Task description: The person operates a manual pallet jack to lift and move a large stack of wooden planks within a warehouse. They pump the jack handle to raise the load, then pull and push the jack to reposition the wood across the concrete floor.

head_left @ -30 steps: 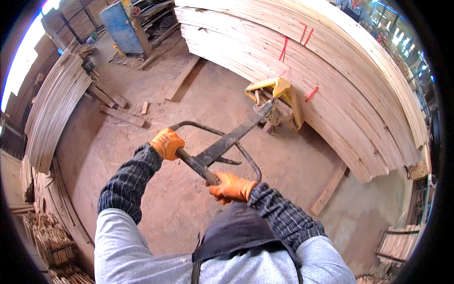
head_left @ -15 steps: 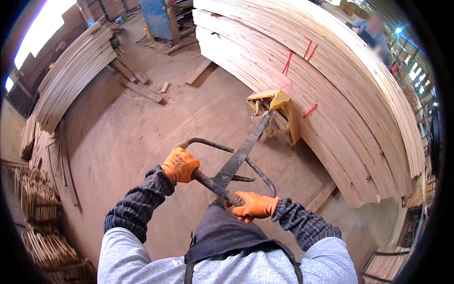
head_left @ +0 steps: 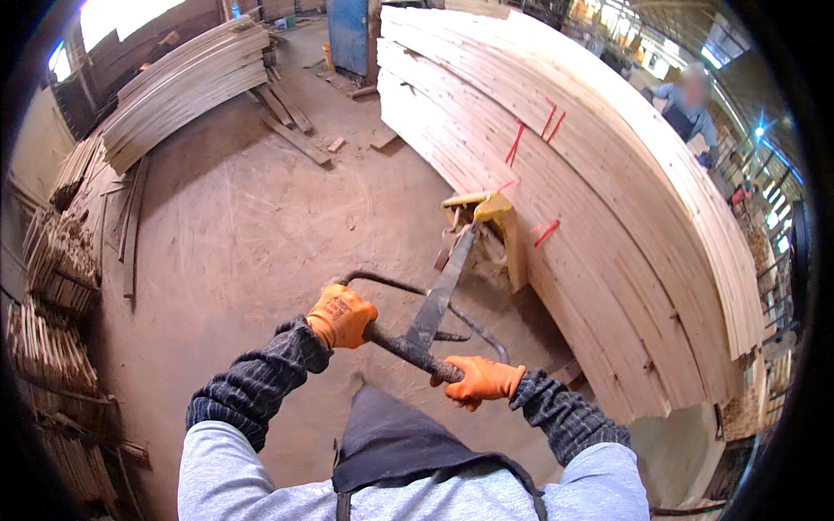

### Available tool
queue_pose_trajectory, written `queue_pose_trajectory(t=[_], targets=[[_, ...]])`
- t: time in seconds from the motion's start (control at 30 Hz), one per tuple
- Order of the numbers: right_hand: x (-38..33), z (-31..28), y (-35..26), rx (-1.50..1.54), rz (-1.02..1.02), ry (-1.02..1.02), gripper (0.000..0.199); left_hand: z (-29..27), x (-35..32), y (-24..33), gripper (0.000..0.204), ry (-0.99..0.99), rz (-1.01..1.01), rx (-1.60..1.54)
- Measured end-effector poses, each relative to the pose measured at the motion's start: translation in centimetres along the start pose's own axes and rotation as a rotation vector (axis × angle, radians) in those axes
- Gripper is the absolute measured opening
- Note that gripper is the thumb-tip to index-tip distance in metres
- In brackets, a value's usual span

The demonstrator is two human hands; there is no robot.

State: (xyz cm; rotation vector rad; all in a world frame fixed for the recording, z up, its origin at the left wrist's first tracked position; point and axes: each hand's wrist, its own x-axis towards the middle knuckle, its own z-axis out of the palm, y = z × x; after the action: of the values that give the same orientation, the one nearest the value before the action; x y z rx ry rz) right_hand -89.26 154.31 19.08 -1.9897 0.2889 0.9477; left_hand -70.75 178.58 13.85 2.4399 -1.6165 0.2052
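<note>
A pallet jack's long dark steel handle slants up and away from me to its yellow pump body, which stands against the near face of a big stack of pale planks. In an orange glove, my left hand is closed round the left end of the crossbar, where the bent loop begins. My right hand, gloved the same, wraps the crossbar's right end. The curved metal loop runs from the left hand across behind the shaft. The jack's forks and wheels are hidden. Red marks show on the planks.
Another plank stack stands far left, with loose boards on the dusty floor beside it. Racks of thin wood strips line the left. Behind the big stack is another person. A blue panel stands at the back.
My view has turned, showing more of the far side. The handle's far end and pump sit a little further left and lower in view. Both hands keep their hold on the crossbar.
</note>
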Motion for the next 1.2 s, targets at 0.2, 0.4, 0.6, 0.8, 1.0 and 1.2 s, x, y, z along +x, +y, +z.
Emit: queue_pose_trajectory(t=[0.2, 0.4, 0.6, 0.8, 1.0, 1.2], targets=[[-2.6, 1.3, 3.4, -0.046, -0.01, -0.057, 0.034, -1.0, -2.0, 2.9, 0.019, 0.02, 0.15, -0.153], [-4.0, 1.8, 5.9, -0.013, 0.021, -0.056, 0.033, 1.5, -2.8, 2.4, 0.021, 0.13, 0.284, -0.158], [-6.5, 1.8, 6.1, -0.035, 0.091, -0.037, 0.033, 1.8, -3.1, 5.1, 0.018, 0.165, 0.228, -0.196], [-8.3, 1.5, 8.0, 0.048, 0.042, -0.019, 0.035, 1.8, -3.6, 8.1, 0.015, 0.208, 0.228, -0.204], [-5.0, -3.0, 9.5, -0.337, -0.411, 0.69, 0.043, 1.6, -2.6, 10.8, 0.016, 0.237, 0.228, -0.22], [-3.7, -4.5, 9.6, -0.313, -0.135, 0.412, 0.057, 1.9, -1.8, 12.9, 0.015, 0.238, 0.194, -0.179]])
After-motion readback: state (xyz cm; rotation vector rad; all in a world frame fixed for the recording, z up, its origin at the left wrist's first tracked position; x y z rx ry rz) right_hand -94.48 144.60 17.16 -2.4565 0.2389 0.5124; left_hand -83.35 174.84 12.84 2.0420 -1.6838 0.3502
